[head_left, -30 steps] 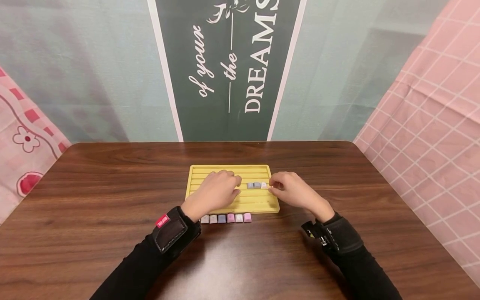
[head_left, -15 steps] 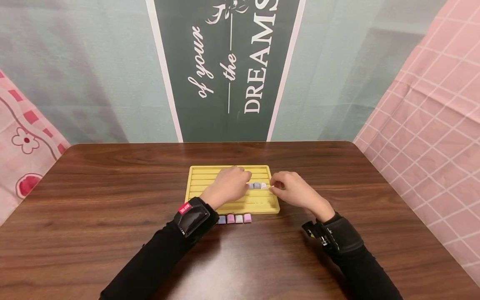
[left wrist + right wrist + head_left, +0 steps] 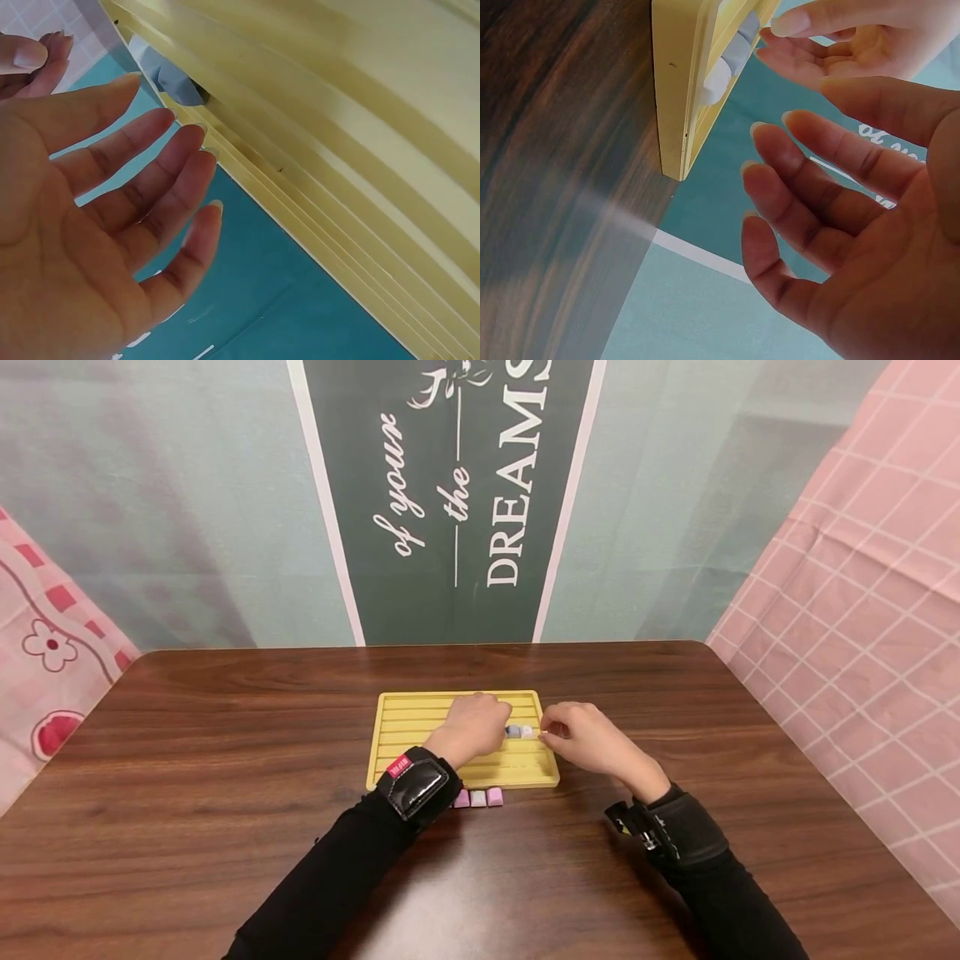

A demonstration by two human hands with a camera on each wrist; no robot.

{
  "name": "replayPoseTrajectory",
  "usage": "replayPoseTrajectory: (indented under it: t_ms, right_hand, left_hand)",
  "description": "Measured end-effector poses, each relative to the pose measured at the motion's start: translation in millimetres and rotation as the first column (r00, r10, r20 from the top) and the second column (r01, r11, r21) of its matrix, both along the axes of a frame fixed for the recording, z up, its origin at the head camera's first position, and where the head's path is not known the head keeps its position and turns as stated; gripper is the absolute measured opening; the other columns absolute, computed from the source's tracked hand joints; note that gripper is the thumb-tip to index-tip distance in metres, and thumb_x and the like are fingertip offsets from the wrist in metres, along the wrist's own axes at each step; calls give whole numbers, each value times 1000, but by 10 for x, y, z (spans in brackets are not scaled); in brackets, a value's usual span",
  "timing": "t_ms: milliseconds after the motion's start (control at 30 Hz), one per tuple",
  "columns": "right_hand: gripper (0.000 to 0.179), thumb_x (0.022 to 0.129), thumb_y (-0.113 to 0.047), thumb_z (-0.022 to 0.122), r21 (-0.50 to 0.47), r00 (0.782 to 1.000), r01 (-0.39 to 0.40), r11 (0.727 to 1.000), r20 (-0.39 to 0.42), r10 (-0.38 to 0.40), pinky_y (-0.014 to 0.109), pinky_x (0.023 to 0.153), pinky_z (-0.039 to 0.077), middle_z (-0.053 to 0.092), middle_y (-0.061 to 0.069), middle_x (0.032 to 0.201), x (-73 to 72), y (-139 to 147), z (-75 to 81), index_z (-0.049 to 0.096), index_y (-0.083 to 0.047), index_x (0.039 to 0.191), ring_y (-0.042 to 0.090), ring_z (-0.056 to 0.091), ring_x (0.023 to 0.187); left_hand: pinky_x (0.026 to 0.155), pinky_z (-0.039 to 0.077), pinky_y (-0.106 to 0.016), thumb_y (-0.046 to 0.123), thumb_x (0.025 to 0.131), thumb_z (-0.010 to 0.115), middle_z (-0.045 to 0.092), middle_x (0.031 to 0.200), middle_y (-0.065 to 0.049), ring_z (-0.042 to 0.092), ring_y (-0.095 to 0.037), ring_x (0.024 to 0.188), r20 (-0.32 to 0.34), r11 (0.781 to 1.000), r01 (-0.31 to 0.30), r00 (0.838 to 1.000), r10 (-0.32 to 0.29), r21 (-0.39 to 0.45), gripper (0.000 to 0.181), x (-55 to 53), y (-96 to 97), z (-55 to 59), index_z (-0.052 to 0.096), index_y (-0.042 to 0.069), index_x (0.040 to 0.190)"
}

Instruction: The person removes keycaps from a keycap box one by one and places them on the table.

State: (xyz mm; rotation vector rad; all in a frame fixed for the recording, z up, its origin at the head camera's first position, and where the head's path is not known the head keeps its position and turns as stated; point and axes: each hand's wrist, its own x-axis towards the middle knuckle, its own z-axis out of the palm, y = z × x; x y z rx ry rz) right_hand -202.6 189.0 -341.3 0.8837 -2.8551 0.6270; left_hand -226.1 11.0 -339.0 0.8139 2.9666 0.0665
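Note:
A yellow ridged tray (image 3: 397, 727) lies on the table and carries a short row of keycaps. A grey keycap (image 3: 513, 732) and a white keycap (image 3: 527, 732) show there in the head view. My left hand (image 3: 476, 725) hovers over the tray at the left end of that row, partly covering it. In the left wrist view its fingers are loosely bent beside the grey keycaps (image 3: 178, 84), with nothing between them. My right hand (image 3: 585, 737) stays at the tray's right edge, near the white keycap (image 3: 716, 81), its fingers relaxed and holding nothing.
In front of the tray, a pink keycap (image 3: 495, 797) and a white keycap (image 3: 478, 798) stand in a row on the wooden table (image 3: 225, 727); my left forearm hides the row's left part. A printed curtain (image 3: 637, 527) hangs behind the table.
My left hand has moved right across the tray to the keycap row, now covering its left end. Its forearm hides more of the front row. The right hand has barely moved.

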Motion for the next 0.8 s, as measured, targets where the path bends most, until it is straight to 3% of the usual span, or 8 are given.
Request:
replayPoseTrajectory:
  t_ms: [433, 800]
  right_hand:
    - [4, 83, -6, 62, 4, 1000, 13, 1000, 27, -13, 27, 56, 37, 52, -1, 68, -12, 8, -25, 62, -5, 80, 12, 44, 61]
    - [4, 84, -6, 62, 0, 999, 7, 1000, 39, -7, 27, 55, 37, 51, -1, 68, -18, 6, -22, 62, -5, 80, 11, 43, 60]
  left_hand:
    - [61, 47, -36, 16, 88, 57, 62, 85, -2, 57, -16, 75, 8, 998, -9, 1000, 10, -55, 9, -56, 40, -53, 65, 13, 87]
    - [64, 47, -37, 13, 87, 57, 65, 88, -2, 60, -18, 76, -32, 996, 3, 999, -6, -86, 9, -69, 64, -75, 66, 14, 88]
